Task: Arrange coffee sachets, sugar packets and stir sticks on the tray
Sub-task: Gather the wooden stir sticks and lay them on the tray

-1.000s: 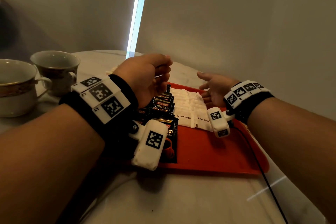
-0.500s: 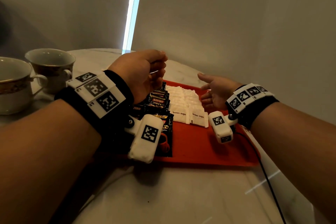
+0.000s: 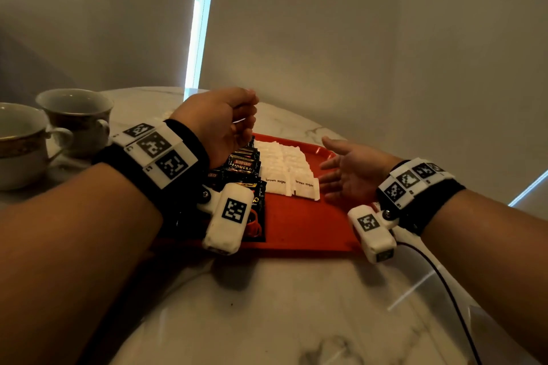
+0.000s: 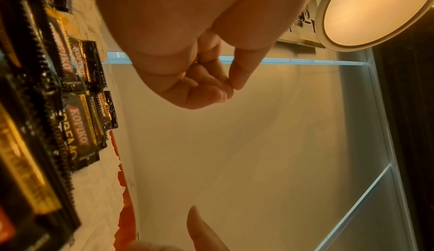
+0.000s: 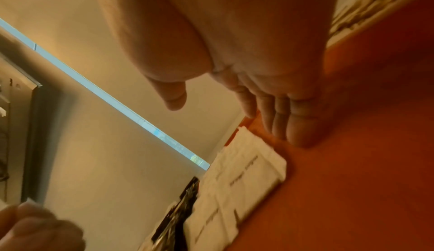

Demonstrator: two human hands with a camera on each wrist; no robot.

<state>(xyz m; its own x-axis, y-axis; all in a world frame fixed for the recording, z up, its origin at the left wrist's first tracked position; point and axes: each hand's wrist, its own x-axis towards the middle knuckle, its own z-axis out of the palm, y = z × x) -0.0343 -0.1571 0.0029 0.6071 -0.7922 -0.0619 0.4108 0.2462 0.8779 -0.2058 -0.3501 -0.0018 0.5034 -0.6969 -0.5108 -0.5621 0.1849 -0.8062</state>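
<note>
Coffee sachets (image 3: 244,167) and sugar packets (image 3: 286,167) lie in rows on the tray (image 3: 299,225) between the hands; left hand (image 3: 219,124) pinches something thin, possibly a stir stick, right hand (image 3: 350,172) spread, ready to receive it.

2 cups (image 3: 74,121), well left of the left hand (image 3: 219,124). 1 red tray (image 3: 299,225) under both hands. Coffee sachets (image 3: 243,163): overlapping stack below left hand, count unclear, at least 5 visible. Sugar packets (image 3: 284,169): 2 overlapping rows just left of right hand (image 3: 353,172), exact count unreadable.
</note>
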